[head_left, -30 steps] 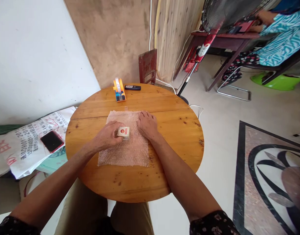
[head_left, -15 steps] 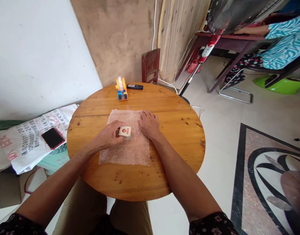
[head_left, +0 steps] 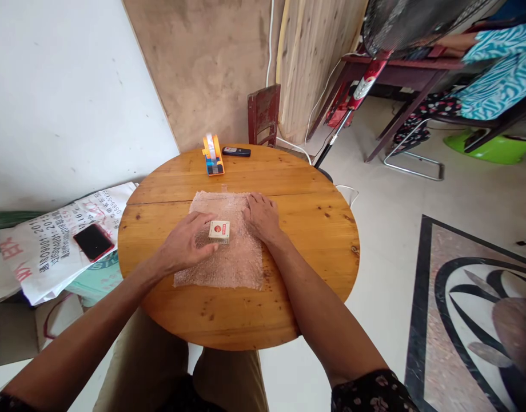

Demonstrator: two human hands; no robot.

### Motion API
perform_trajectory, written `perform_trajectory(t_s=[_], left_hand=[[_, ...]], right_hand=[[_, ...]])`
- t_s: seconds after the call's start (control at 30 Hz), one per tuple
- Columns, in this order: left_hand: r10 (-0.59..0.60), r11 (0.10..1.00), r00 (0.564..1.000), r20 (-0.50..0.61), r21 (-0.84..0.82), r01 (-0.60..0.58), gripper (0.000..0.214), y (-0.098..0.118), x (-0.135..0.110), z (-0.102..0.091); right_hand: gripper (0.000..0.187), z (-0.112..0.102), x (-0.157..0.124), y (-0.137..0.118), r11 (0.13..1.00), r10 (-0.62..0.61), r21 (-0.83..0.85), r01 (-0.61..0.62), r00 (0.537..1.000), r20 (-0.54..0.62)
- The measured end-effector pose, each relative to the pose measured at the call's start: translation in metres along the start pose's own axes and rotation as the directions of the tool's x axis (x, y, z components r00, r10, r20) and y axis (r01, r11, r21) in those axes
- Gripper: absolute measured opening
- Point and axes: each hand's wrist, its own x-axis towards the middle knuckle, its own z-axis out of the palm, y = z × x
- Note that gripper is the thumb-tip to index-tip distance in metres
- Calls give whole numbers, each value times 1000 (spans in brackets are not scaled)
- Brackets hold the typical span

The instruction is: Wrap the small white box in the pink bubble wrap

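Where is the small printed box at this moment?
In the head view, the small printed box sits left of the picture's centre, on the bubble wrap, between the left hand and the right hand, closer to the left.

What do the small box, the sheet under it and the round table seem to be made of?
Small box: probably matte cardboard, going by its crisp edges and printed faces.
Sheet: likely translucent, pinkish plastic bubble wrap, given its finely bumpy, glinting surface.
Round table: wood, with visible knots and grain; the soft sheen suggests varnish.
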Motion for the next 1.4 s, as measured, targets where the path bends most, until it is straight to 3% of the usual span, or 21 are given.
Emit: perform_trajectory(t_s=[0.07, 0.13, 0.27, 0.4, 0.57, 0.7, 0.87, 1.03, 1.13, 1.23, 1.4], left_hand=[[60, 992, 996, -63, 116, -52, 40, 4, -19, -4], [42, 967, 988, -148, 253, -3, 40, 5, -37, -6], [24, 964, 990, -139, 265, 13, 56, 7, -49, 0], [94, 968, 992, -82, 240, -72, 58, 21, -38, 16], [11, 992, 996, -86, 127, 0, 36, 22, -23, 29], [-65, 995, 998, 23, -69, 66, 41, 2, -3, 19], [-156, 976, 980, 121, -131, 172, 45, -20, 25, -1], [-214, 972, 975, 59, -85, 218, 54, -18, 18, 5], [-191, 981, 982, 3, -48, 190, 46, -13, 13, 11], [-155, 982, 987, -33, -112, 150, 38, -10, 13, 11], [-83, 986, 994, 72, -140, 93, 39, -8, 16, 8]], right_hand=[[38, -1, 0, -1, 1000, 3, 10, -3, 1000, 0], [38, -1, 0, -1, 1000, 2, 10, -2, 1000, -6], [38, -2, -1, -1, 1000, -2, -1, 2, 1000, -12], [39, -3, -1, 0, 1000, 1, -10, -1, 1000, 9], [40, -3, -1, 0, 1000, 2, -3, -2, 1000, 13], [42, -3, -1, -1, 1000, 11, 6, -11, 1000, 26], [41, -4, 0, -2, 1000, 10, 15, -11, 1000, 17], [40, -3, 0, -2, 1000, 12, 12, -12, 1000, 22], [40, -3, 0, -1, 1000, 8, 12, -8, 1000, 7], [39, -2, 0, -1, 1000, 6, 16, -6, 1000, 2], [40, -3, 0, -2, 1000, 0, 20, 0, 1000, -3]])
